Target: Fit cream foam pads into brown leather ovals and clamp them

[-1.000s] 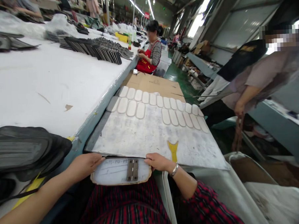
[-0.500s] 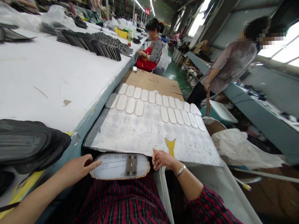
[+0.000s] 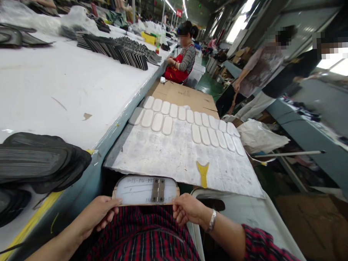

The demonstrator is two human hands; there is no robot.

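A rounded oblong template (image 3: 136, 191), translucent white with handwriting and a pale rim, is in front of my lap. A metal hinge (image 3: 157, 189) is fixed across its right half. My left hand (image 3: 104, 215) grips the template's left end, thumb on top and fingers curled below. At the other end, my right hand (image 3: 189, 209) pinches the lower right corner of the rim. Whether a thin strip lies between those fingertips is too small to tell. Beyond the template, a yellow forked tool (image 3: 203, 173) lies on the whitish board (image 3: 160, 158).
Two rows of pale oval pieces (image 3: 167, 125) cover the board's far part. To the left, a white worktable (image 3: 54, 97) carries stacked black pieces (image 3: 28, 163). A seated person (image 3: 182, 61) works farther along it. Another person (image 3: 252, 73) stands at right, near a white bag (image 3: 260, 136).
My right hand has come down from above the board's edge to the template's right corner. My left hand has closed around the left end. The standing person has shifted left in view.
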